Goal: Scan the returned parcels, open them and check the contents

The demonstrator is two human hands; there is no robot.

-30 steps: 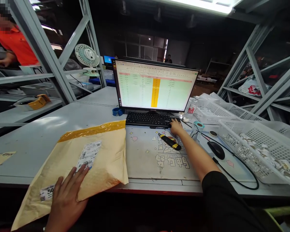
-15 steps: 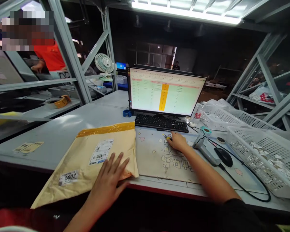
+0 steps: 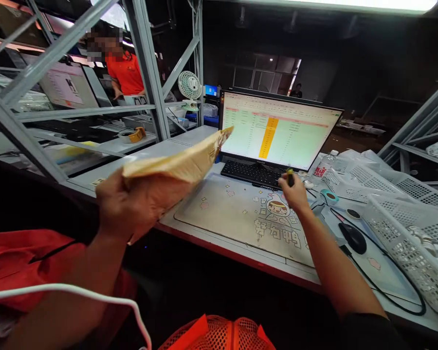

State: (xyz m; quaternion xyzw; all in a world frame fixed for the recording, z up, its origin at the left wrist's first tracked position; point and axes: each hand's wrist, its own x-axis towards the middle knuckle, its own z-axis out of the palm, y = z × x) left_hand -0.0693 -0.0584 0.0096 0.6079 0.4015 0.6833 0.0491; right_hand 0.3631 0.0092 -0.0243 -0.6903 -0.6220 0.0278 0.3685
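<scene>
the left hand [image 3: 122, 206] is closed around the near end of a tan padded envelope [image 3: 175, 167], left of the frame's centre; the envelope is lifted and tilted, its far corner overlapping the screen's left edge in view. right of centre, the right hand [image 3: 295, 192] is curled around a black and yellow cutter [image 3: 290, 178], raised in front of the keyboard [image 3: 237, 174]; exact finger positions are too small to tell. below the cutter lies a desk mat [image 3: 226, 218] with 1 cartoon face. the lit monitor [image 3: 248, 129] stands at upper centre. at right are a black mouse [image 3: 352, 238] and a white basket [image 3: 397, 238]. 1 person in an orange shirt [image 3: 126, 73] is at upper left.
</scene>
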